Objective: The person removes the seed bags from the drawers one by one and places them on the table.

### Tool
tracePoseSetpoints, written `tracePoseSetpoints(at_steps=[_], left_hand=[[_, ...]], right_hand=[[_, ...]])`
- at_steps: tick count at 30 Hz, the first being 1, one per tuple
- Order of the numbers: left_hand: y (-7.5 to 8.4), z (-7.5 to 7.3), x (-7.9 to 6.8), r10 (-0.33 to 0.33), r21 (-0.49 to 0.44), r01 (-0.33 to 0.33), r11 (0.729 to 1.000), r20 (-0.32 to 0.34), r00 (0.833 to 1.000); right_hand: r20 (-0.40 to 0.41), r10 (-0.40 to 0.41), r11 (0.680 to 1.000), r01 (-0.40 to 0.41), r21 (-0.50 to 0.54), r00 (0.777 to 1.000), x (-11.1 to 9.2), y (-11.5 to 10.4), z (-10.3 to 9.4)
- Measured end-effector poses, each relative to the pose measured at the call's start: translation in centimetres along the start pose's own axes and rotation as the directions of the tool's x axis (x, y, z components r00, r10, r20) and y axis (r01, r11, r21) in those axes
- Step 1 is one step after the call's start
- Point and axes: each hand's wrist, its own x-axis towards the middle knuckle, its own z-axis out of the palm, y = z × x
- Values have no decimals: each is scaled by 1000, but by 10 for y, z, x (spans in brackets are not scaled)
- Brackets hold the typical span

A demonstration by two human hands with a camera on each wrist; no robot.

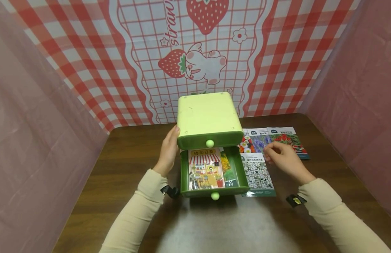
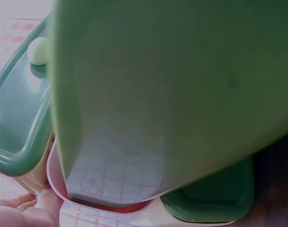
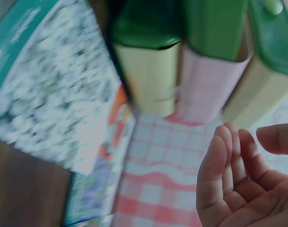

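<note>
Red-and-white checked cloth with strawberry prints point(image 1: 284, 45) is hanging behind your dark brown wooden table point(image 1: 126, 182), and pink fabric point(image 1: 34, 123) is flanking both sides. From the head view, a boxy cabinet with a pale green top point(image 1: 208, 114) is standing before you, its dark green middle drawer point(image 1: 195, 192) sliding out over the tabletop. Inside, a glossy packet with a striped-awning shop picture point(image 1: 206, 172) is overlapping a packet with yellow flowers point(image 1: 227, 165). Your left hand point(image 1: 167, 153) is resting against the cabinet's left side; your right hand point(image 1: 288, 160), well apart from it, is hovering at the packet with white blossoms point(image 1: 258, 175), the packet with purple flowers point(image 1: 260, 142) and the packet with red flowers point(image 1: 287, 138). From the left wrist, the drawer's underside is filling much of the view, and your left fingers are touching the cabinet's side. From the right wrist, your fingers are bending loosely, thumb apart, holding nothing, while the blurred white-blossom packet is lying off to the left and the cabinet is rising above.
</note>
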Motion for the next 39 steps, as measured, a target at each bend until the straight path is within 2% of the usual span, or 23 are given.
tracePoseSetpoints(at_steps=[5,12,17,18,20,24,25,30,34,39], left_hand=[[-1,0,1,7,1,-7,1000,5,1000],[-1,0,0,17,12,-17,1000,5,1000],[-1,0,0,15,13,-15,1000,0,1000],[3,1,-2,7,9,-7,1000,3,1000],[3,1,-2,1,1,-1,1000,6,1000],[4,1,-3,4,-7,-4,1000,11,1000],[0,0,0,10,-7,-10,1000,8,1000],[-1,0,-1,12,-8,-12,1000,12,1000],[0,0,-1,13,-12,-13,1000,9,1000],[0,0,0,17,-22,-17,1000,7,1000]], right_hand=[[-25,-78,996,77,-36,997,-7,-27,3],[29,-199,972,201,-121,979,-13,-63,14],[85,-327,923,338,-184,941,-16,-81,29],[101,-349,912,363,-189,932,-16,-84,32],[141,-376,898,398,-190,916,-16,-88,39],[232,-376,885,422,-199,897,-12,-92,55],[255,-372,881,426,-206,893,-11,-93,59],[364,-346,850,453,-268,865,-6,-96,75],[426,-334,807,488,-333,841,-5,-95,84],[455,-306,752,505,-424,836,-4,-94,91]])
